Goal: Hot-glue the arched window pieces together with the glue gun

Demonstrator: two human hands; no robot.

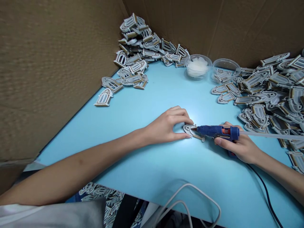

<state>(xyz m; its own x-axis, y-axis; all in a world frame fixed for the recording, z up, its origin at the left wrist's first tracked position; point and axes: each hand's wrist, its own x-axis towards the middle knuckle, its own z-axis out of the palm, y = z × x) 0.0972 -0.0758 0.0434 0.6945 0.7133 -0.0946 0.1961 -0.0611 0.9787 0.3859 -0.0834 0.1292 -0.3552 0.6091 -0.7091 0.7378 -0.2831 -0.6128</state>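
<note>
L fingers [181, 136] hold arched pc [190, 131] on blue tbl [161, 171], R fingers [224, 144] grip glue gun [209, 130], tip [194, 129] at pc.

From where I stand I count two hands, a left hand [167, 125] and a right hand [243, 147], with one glue gun [212, 130], one glue stick [268, 135] and one arched piece [187, 129] between the desk's [133, 120] left and right edges. Toward the far edge sit two clear bowls [197, 76], one holding several discs [196, 66] I can't number, and two cardboard walls [59, 63] stand around. Arched pieces also lie in three heaps, a far-left-corner heap [142, 47], a right-edge heap [268, 91] and a heap below the near edge [112, 196], each too tangled to count.
</note>
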